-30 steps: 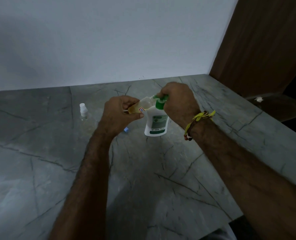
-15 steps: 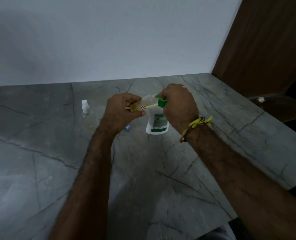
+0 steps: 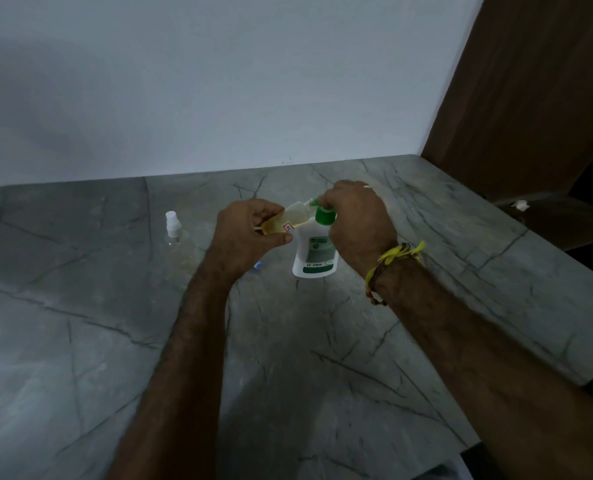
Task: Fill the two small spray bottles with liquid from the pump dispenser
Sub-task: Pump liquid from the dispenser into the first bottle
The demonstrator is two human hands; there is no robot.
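Shifted little since earlier, pump head likely pressed lower | left hand (image 3: 250,233) gripping tilted spray bottle (image 3: 288,221) at nozzle | right hand (image 3: 355,216) clamped on pump dispenser (image 3: 315,252) standing on marble counter (image 3: 322,358) | step: filling first bottle | next: steady pumps, mouth aligned | second spray bottle (image 3: 172,227) capped, well left
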